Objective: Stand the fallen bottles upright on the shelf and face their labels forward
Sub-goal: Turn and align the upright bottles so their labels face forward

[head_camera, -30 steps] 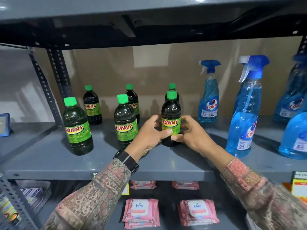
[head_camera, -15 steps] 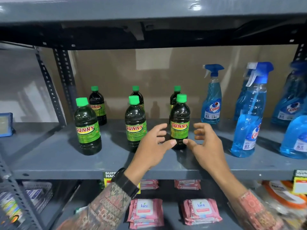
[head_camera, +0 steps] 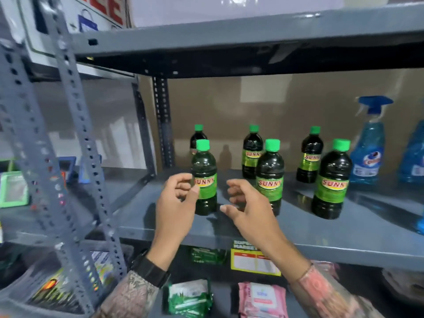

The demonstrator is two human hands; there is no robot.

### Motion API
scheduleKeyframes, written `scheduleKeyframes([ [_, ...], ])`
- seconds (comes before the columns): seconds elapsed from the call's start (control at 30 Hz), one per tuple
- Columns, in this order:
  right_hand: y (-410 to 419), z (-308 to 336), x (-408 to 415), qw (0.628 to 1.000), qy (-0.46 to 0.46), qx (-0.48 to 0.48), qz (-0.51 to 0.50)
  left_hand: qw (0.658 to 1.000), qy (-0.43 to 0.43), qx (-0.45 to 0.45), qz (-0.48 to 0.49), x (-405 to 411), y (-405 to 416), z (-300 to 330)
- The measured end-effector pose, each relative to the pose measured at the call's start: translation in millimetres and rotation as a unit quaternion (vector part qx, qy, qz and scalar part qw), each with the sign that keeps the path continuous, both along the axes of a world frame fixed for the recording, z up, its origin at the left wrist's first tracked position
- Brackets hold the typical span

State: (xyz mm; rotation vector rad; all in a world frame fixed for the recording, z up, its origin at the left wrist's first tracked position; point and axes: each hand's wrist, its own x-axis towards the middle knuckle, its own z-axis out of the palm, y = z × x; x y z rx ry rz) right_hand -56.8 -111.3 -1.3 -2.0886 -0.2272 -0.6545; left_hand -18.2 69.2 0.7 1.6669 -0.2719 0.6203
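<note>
Several dark SUNNY bottles with green caps stand upright on the grey shelf [head_camera: 298,228], labels facing me. The front left bottle [head_camera: 204,180] stands between my hands. My left hand [head_camera: 176,200] curls beside its left flank, fingertips near the label, with no clear grip. My right hand [head_camera: 245,205] hovers open just right of it, in front of the front middle bottle [head_camera: 270,175]. The front right bottle [head_camera: 331,180] stands apart. Three more bottles stand behind: back left [head_camera: 197,138], back middle [head_camera: 252,150], back right [head_camera: 310,154].
Blue spray bottles [head_camera: 368,145] stand at the right end of the shelf. A perforated grey upright [head_camera: 75,157] rises close at the left, another post [head_camera: 163,120] behind. Wipe packs [head_camera: 261,299] and a green packet [head_camera: 189,299] lie on the lower shelf.
The view has swung left. Both hands let go of the front right bottle and moved left to flank the front left bottle.
</note>
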Motion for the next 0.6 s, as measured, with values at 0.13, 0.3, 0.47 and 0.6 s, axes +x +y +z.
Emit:
scheduleKeyframes([
  [0.13,22,7,22,0.997,0.065,0.027,0.014,0.987,0.094,0.043,-0.126,27,22,-2],
  [0.3,40,0,36,0.995,0.069,0.072,0.009,0.961,0.121,0.029,-0.247,45,32,-8],
  [0.47,60,-5,46,0.995,0.045,0.081,-0.038,0.957,0.114,0.046,-0.262,45,43,-2],
  [0.6,82,-5,50,0.996,0.043,0.071,-0.040,0.959,0.110,0.032,-0.261,50,62,0],
])
